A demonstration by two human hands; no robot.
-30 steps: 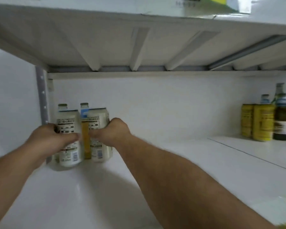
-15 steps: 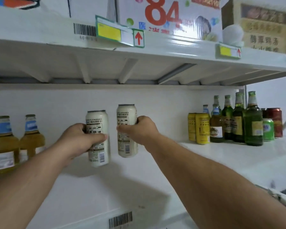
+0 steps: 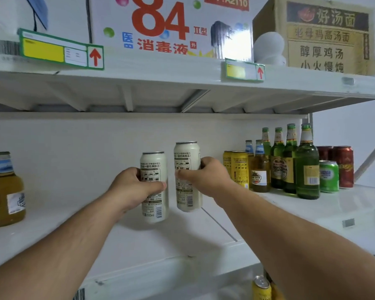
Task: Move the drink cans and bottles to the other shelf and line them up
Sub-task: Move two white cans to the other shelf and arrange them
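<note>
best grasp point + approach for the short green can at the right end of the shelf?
Grip the green can round its mid-body, coming from the front. It stands upright at the front of the group, its face unobstructed. A tall green bottle stands close on its left and red cans just behind, so side or rear approaches look crowded.

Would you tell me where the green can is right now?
In the head view, the green can stands on the shelf at far right, in front of the red cans and right of the green bottles.
</note>
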